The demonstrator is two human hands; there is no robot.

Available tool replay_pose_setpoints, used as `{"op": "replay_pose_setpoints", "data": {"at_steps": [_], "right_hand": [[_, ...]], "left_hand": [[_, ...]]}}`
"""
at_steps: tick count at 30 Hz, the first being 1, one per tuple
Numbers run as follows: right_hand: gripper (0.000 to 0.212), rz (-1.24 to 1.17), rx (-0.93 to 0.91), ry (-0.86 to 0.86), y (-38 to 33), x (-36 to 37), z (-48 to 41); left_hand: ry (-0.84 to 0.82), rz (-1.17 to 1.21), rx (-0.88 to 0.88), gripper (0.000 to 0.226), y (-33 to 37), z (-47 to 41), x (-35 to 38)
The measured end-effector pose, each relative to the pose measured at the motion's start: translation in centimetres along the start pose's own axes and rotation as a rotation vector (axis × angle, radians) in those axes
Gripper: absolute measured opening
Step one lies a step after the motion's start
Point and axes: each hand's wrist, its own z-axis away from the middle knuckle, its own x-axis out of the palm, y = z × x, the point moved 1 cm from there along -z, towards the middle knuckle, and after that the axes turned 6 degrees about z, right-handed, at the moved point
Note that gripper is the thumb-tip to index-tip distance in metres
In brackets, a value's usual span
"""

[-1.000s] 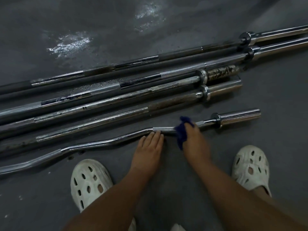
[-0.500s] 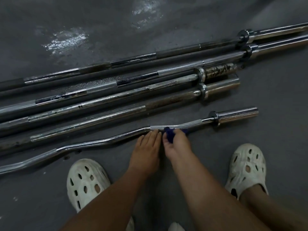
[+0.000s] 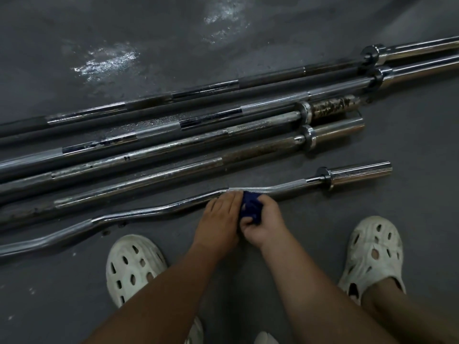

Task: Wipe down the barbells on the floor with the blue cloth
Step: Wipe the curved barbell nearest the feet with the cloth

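Several barbells lie side by side on the dark floor. Nearest me is a chrome curl bar (image 3: 159, 211) with a wavy shaft and a sleeve (image 3: 360, 173) at its right end. My right hand (image 3: 263, 223) grips a bunched blue cloth (image 3: 250, 207) just below the bar's knurled part. My left hand (image 3: 219, 219) lies flat with straight fingers against the bar, right beside the cloth. Behind the curl bar lie straight bars, one with a rusty sleeve (image 3: 330, 109).
My two feet in white perforated clogs, the left (image 3: 134, 266) and the right (image 3: 372, 254), stand on the grey floor just below the curl bar. Wet, shiny patches (image 3: 106, 60) show on the floor beyond the bars. The two farthest bars run off the right edge.
My right hand has slid the cloth leftward along the curl bar, from near the sleeve collar to beside my left hand. The left hand has stayed in place.
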Motion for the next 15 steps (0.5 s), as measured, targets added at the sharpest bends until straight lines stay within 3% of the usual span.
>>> {"op": "replay_pose_setpoints", "data": {"at_steps": [3,6,7,8,10,12,15], "right_hand": [[0.018,0.065,-0.078,-0.012,-1.0,-0.2,0.4],[0.012,0.028,-0.365,0.113,-6.1,-2.6,0.3],[0.009,0.151,-0.531,0.25,-7.7,-3.6,0.3],[0.011,0.442,-0.695,0.416,-8.8,-4.6,0.3],[0.026,1.214,-0.849,0.649,-8.8,-5.9,-0.1],[0.039,1.63,-0.97,0.553,-6.8,-5.7,-0.5],[0.049,2.007,-1.151,0.128,-4.5,-4.3,-0.6]], "left_hand": [[-0.048,-0.006,-0.015,0.086,-0.3,0.2,-0.4],[-0.035,-0.011,0.056,0.085,0.3,-0.2,-0.8],[-0.035,-0.01,0.072,0.085,0.5,-0.3,-0.8],[-0.038,-0.01,0.079,0.086,0.6,-0.3,-0.7],[-0.059,-0.016,0.065,0.087,0.8,-0.1,-0.3],[-0.086,-0.024,0.054,0.086,1.0,0.1,0.0],[-0.103,-0.041,0.068,0.084,1.1,-0.1,0.0]]}}
